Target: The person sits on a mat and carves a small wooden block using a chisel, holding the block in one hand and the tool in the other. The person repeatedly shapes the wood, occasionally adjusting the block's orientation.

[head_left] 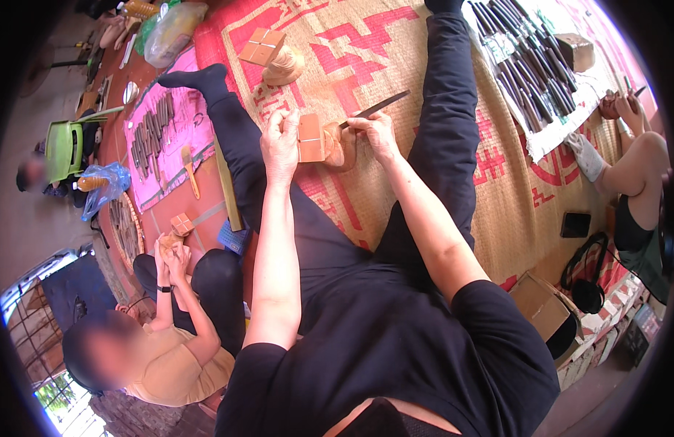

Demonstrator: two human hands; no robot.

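Note:
Between my outstretched legs is a wooden carving, its square, orange-brown block base (pixel 311 138) joined to a rounded, lighter carved part (pixel 338 148). My left hand (pixel 281 138) is closed at the left side of the base, holding it. In the fingers of my right hand (pixel 379 132) is a slim, dark carving chisel (pixel 384 103). One end points up and right; the other lies close to the carved part. Whether its tip touches the wood is too small to tell. Farther off on the mat, a similar carving (pixel 282 64) stands with its block base upward.
Rows of dark carving tools lie on a white sheet (pixel 542 144) at far right and on a pink cloth (pixel 144 120) at left. A patterned woven mat (pixel 395 54) spreads beneath me. At lower left a co-worker (pixel 184 349) holds another carving; another person's leg (pixel 636 167) is at right.

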